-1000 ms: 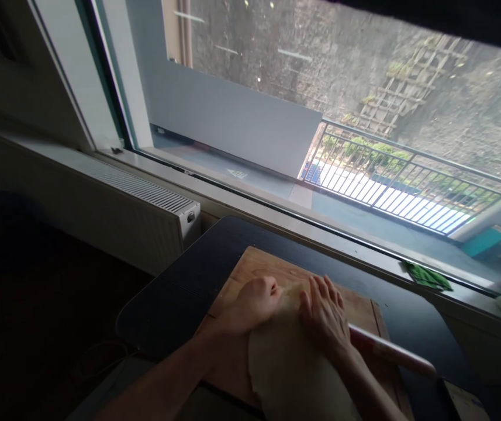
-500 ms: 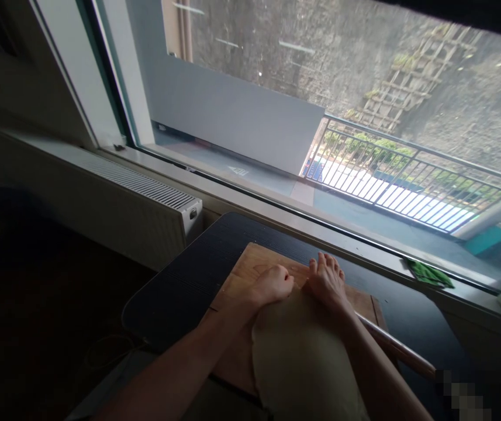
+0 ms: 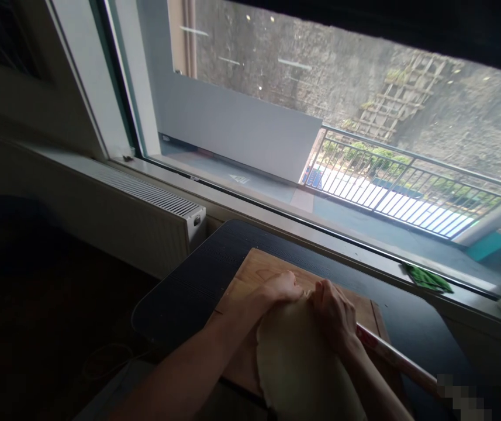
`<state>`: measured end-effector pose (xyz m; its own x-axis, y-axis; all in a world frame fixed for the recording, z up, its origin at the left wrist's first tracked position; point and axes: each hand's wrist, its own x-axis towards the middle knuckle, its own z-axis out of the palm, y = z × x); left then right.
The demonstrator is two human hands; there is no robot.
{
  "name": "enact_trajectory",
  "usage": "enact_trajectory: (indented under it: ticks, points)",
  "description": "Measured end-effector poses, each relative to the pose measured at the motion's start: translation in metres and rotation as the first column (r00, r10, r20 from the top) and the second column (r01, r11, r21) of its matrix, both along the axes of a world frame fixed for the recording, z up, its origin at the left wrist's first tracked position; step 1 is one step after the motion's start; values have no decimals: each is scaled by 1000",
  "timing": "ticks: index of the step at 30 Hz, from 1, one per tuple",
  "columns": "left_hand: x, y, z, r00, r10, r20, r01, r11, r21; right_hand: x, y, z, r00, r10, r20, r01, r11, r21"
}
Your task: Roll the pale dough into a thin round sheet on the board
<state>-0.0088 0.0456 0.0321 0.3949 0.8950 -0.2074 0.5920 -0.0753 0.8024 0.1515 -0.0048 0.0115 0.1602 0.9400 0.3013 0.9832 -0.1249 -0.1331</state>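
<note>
Could rip, if tugged unevenly, with left hand (image 3: 285, 285) and right hand (image 3: 333, 307) apparently curled tight on the far edge of the dough sheet (image 3: 303, 354), atop the wooden board (image 3: 250, 269). Could slip, draping past the board's near edge. Mind the rolling pin (image 3: 401, 359), crossing the right edge! Spot green cloth (image 3: 426, 278) beyond.

Dark surface (image 3: 184, 292), rounded cnrs, fine lines on top. Wooden board (image 3: 254, 269) flat on it, approx. mid, w/ pale dough sheet (image 3: 298, 351) on board, running past near edge. Rod (image 3: 408, 365) slants off board's R side, out over surface; can't tell if touching it. Btm R pixelated, unclear.
</note>
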Motion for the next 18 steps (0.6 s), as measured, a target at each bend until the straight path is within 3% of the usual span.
enact_trajectory:
  ticks: [3,7,9,12,14,18]
  points:
    - [-3,-8,-4,998,-54,24,52,996,77,1,-16,5,999,38,-24,-38,999,-17]
    - [-28,-16,-16,998,58,33,-64,969,237,-16,-33,7,981,192,-15,-193,980,-41]
    - [-37,-12,-19,998,55,5,-55,973,225,-24,-24,8,977,213,-5,-213,977,-8]
    - [-34,0,-19,999,8,-32,-3,987,162,-28,3,9,995,96,9,-96,994,51]
    - [-27,7,-18,999,2,-45,3,993,119,-30,12,7,1000,19,8,-19,1000,16]
    - [-22,12,-26,1000,-12,3,12,992,128,-42,-4,-5,987,152,56,-149,987,-59]
